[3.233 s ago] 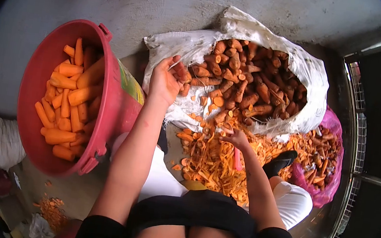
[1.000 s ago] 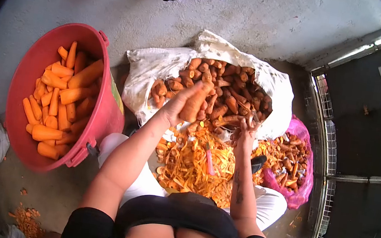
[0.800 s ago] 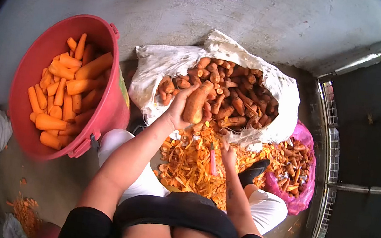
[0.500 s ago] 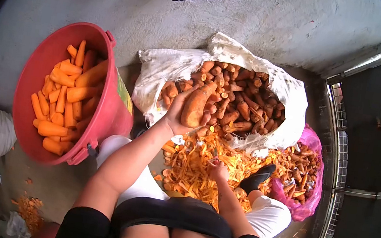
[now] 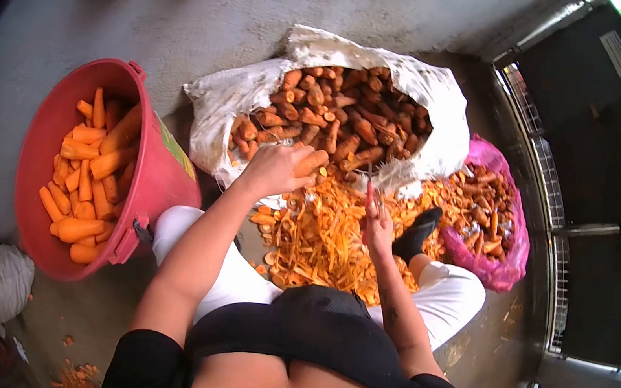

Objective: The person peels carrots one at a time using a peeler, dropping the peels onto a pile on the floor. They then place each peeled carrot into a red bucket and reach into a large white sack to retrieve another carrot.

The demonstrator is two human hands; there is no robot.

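Note:
My left hand [image 5: 275, 171] is closed around a large unpeeled carrot [image 5: 312, 164], whose far end sticks out toward the right. Just beyond it is the open mouth of a white woven sack [image 5: 448, 118], full of unpeeled carrots [image 5: 364, 126]. In my right hand [image 5: 377, 229] is a slim tool with a reddish handle [image 5: 370, 194], pointing up and away from me; its working end is too small to make out. A heap of orange peelings [image 5: 319, 243] lies on the floor between my legs, below both hands.
A red bucket [image 5: 188, 191] on the left contains peeled carrots [image 5: 79, 229]. At the right, a pink bag [image 5: 510, 274] holds small carrot pieces. Grey wall [image 5: 230, 32] stands behind the sack, and a dark door [image 5: 599, 115] is at the right. My dark-shod foot [image 5: 418, 233] rests beside the peelings.
My left hand has turned over and lowered the carrot toward the peelings, so its back now faces up. My right hand has risen with the tool. The whole view has swung slightly.

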